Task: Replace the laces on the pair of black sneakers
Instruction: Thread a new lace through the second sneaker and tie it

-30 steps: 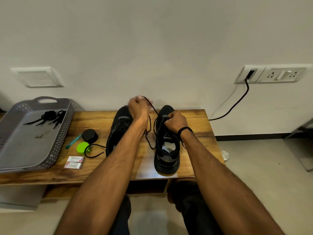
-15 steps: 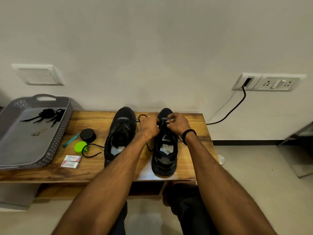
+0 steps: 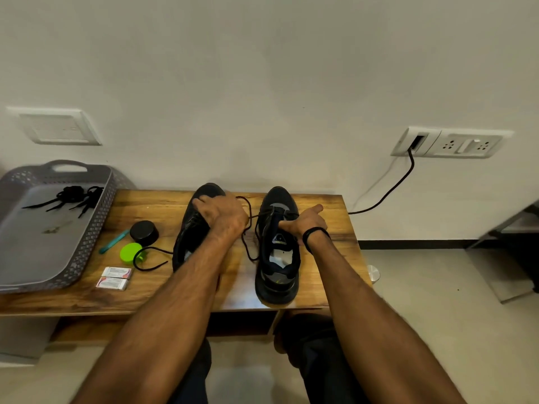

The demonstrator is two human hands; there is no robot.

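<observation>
Two black sneakers stand toe-to-wall on the wooden table. My left hand hovers over the left sneaker with fingers curled, gripping a black lace that runs across from the eyelets of the right sneaker and droops in a loop between the shoes. My right hand holds the right sneaker at its upper, thumb laid across the tongue, index finger sticking out to the right. Another lace end trails from the left sneaker onto the table.
A grey perforated tray at the left holds a bundle of black laces. Beside it lie a black round tin, a green lid, a teal pen and two small boxes. A black cable runs from the wall socket.
My left hand has moved left from the right sneaker's eyelets to above the left sneaker, drawing the lace out sideways. My right hand stays on the right sneaker, index finger now extended.
</observation>
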